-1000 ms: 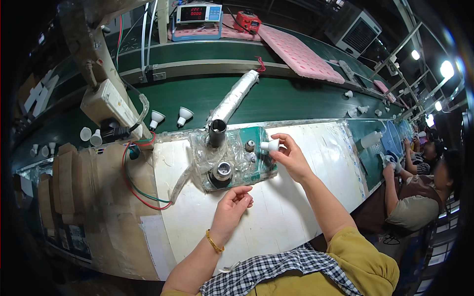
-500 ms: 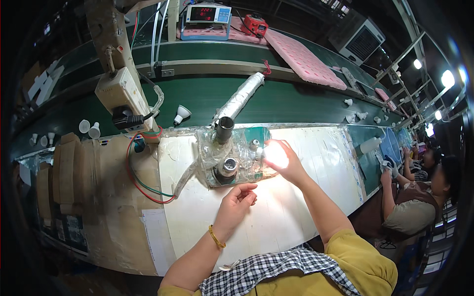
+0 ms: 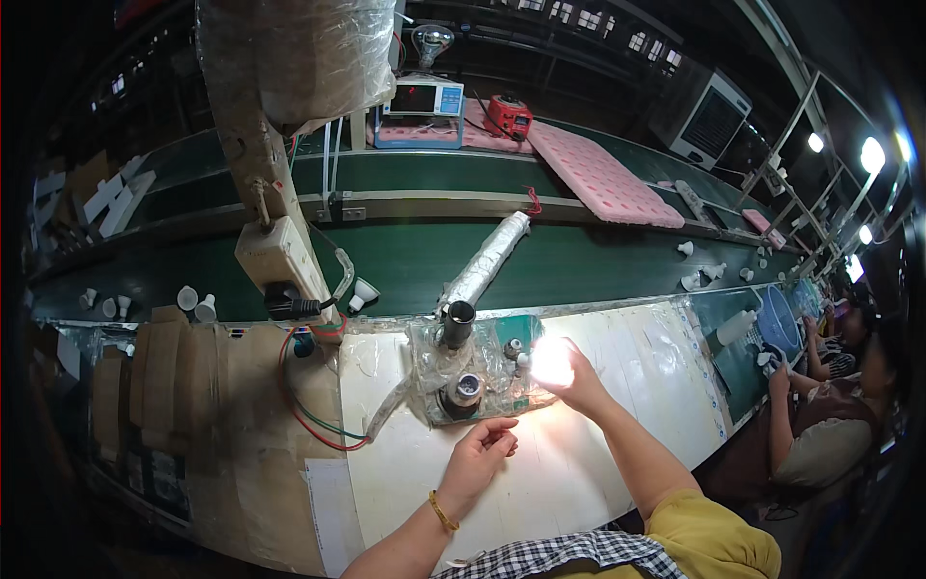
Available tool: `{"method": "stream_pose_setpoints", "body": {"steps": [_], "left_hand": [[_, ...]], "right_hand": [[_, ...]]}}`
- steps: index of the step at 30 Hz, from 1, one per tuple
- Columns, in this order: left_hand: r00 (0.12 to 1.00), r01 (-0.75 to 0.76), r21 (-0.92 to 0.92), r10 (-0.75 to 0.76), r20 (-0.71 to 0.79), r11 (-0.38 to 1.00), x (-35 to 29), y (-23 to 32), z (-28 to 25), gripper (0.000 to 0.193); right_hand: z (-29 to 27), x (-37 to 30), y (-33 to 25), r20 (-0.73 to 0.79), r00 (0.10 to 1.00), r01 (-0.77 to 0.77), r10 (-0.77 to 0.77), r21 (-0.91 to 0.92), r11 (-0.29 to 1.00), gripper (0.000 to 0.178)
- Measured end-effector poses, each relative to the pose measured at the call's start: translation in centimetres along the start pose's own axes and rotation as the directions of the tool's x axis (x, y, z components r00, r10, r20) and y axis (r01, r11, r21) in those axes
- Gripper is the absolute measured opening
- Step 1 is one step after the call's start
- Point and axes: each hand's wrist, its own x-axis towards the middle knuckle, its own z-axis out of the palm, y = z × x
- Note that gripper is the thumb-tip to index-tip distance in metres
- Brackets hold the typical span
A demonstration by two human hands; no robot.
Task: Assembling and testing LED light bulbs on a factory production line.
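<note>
My right hand (image 3: 581, 386) grips a glowing light bulb (image 3: 551, 363), whose glare hides its outline and part of the fingers. The bulb's base points at the right side of a test fixture (image 3: 494, 362) wrapped in clear film. On that fixture stand a dark upright tube (image 3: 458, 323), a metal-topped round socket (image 3: 466, 390) and a smaller socket (image 3: 513, 345). Just in front of the fixture, my left hand (image 3: 479, 456) hovers or rests over the white board, fingers curled loosely together, nothing visible in them.
Red and green wires (image 3: 294, 405) loop left of the fixture, below a post with a power socket (image 3: 280, 261). A foil-wrapped bar (image 3: 490, 256) lies behind. White bulbs (image 3: 363, 294) sit on the green conveyor (image 3: 405, 251). Cardboard pieces (image 3: 159, 376) stand left; a co-worker (image 3: 820, 415) works at right.
The view has tilted upward and shifted a little left, so the bench sits lower in it. Both hands keep about the same places at the fixture, and the bulb stays lit.
</note>
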Motion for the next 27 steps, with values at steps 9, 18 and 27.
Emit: {"method": "stream_pose_setpoints", "body": {"steps": [9,18,27], "left_hand": [[1.000,0.013,-0.020,-0.013,-0.004,1.000,0.5,0.1,-0.3,0.027],[0.999,0.036,-0.009,-0.036,0.018,0.999,0.4,0.2,-0.3,0.027],[0.995,-0.024,-0.053,0.018,-0.101,0.998,0.4,0.0,-0.3,0.021]], "right_hand": [[-0.5,2.3,-1.5,0.133,0.978,-0.179,0.161,0.140,0.974,0.046],[4.6,16.0,-2.8,0.172,0.974,0.146,-0.150,0.038,0.989,0.056],[2.9,12.1,1.4,0.046,0.924,0.383,-0.380,-0.091,0.919,0.046]]}}
